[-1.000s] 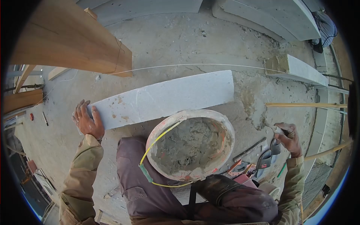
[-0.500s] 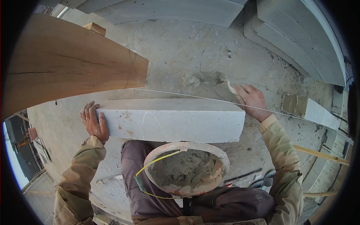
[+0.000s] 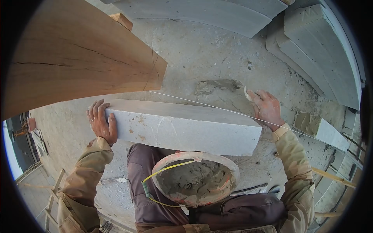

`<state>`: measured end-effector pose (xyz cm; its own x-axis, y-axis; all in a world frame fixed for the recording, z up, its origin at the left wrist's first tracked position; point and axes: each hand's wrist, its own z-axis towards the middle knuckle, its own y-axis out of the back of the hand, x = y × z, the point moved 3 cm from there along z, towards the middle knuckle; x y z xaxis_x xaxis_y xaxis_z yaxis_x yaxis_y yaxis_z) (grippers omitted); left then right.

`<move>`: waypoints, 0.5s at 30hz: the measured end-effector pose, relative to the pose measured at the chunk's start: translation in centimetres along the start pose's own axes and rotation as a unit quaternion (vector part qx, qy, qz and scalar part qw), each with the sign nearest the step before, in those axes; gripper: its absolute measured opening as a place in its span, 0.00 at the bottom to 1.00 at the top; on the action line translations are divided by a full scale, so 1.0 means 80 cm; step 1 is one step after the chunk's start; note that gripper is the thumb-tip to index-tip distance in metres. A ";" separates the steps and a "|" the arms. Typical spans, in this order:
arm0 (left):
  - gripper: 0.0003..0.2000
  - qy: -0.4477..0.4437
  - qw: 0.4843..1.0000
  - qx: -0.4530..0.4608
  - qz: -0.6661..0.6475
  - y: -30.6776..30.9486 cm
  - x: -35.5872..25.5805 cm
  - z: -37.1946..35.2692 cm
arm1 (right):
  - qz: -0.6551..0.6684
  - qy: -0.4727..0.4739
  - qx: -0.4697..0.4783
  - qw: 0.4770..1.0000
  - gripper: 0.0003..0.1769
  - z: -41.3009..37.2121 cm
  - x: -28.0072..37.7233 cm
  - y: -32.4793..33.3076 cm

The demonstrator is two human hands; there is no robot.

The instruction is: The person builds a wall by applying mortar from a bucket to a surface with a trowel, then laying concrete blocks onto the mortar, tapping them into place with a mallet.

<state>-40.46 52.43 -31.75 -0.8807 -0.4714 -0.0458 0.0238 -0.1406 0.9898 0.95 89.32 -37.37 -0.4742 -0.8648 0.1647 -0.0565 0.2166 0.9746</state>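
A long pale block lies across the floor in front of my knees. My left hand rests on its left end, fingers apart. Beyond the block's right end, my right hand is closed round a thin mortar-coated tool, whose kind I cannot make out. The tool's edge meets a patch of wet mortar on the floor. A white string runs above the block and past my right hand. Between my legs stands a bucket of grey mortar with a yellow-green handle.
A large wooden beam reaches in from the upper left. Grey blocks are stacked at the upper right, with another block along the top. A smaller block with mortar on its end lies at the right.
The view has shifted and tilted slightly. My right hand and the tool have moved over the mortar patch, which looks more spread out. My left hand stays on the block's end.
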 end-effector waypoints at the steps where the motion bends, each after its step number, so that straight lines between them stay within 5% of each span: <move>1: 0.22 0.002 1.000 -0.001 0.004 0.000 0.000 -0.001 | 0.069 -0.028 0.024 0.997 0.29 0.000 -0.005 0.004; 5: 0.21 0.026 0.999 0.008 -0.029 -0.003 0.005 -0.004 | 0.166 -0.020 0.033 0.985 0.23 0.017 -0.023 0.004; 7: 0.21 0.028 0.999 0.010 -0.026 -0.005 0.005 -0.004 | 0.232 -0.030 0.115 0.965 0.18 0.034 -0.019 0.010; 15: 0.21 0.019 0.999 0.014 -0.031 -0.006 0.004 -0.007 | 0.142 0.009 0.136 0.980 0.17 0.060 0.034 0.006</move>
<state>-40.49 51.83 -32.30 -0.8619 -0.4945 -0.1125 -0.0447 -0.1470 0.9881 -4.58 89.25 -37.22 -0.4896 -0.7591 0.4291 -0.1573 0.5609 0.8128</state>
